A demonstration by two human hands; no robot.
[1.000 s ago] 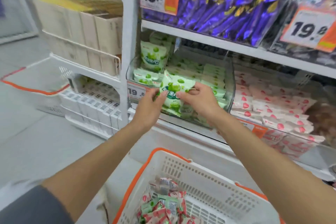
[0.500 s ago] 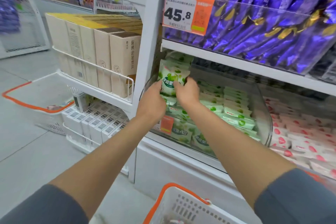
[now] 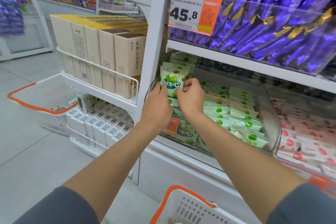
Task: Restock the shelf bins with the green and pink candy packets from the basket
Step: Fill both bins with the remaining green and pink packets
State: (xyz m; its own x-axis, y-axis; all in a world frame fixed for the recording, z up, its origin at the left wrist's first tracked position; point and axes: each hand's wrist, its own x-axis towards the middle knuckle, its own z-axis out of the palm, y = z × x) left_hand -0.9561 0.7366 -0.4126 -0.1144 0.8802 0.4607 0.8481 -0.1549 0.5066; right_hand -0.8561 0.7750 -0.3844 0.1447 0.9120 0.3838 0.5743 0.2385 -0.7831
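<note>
Grips of the left hand (image 3: 156, 110) and right hand (image 3: 191, 100) are pinched on one upright green candy packet (image 3: 171, 79) at the left rear of the clear shelf bin (image 3: 272, 122); it should be seated flush against the packets behind (image 3: 184, 60) before being released.

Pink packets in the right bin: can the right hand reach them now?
Probably, but not freely: the right hand pinches the green packet with the left hand. The pink packets lie uncovered, beyond the clear bin wall.
</note>
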